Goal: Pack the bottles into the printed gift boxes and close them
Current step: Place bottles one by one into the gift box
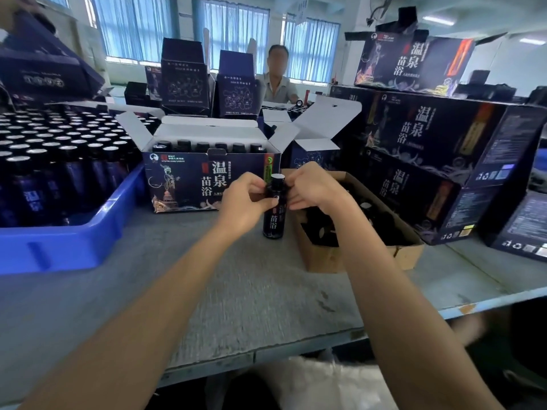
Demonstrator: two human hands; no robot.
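both hands [247, 199] gripping upright bottle [274, 213], open gift box [207, 176] behind

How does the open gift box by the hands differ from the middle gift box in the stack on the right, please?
The open gift box has its white flaps raised; the middle gift box is shut. Black bottle caps show in the open one; the middle one hides its contents. Nothing sits on the open one; another box rests on the middle one. Both share a dark print with large white characters.

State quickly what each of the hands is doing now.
Left hand: grips the bottle.
Right hand: pinches the same bottle near its cap.
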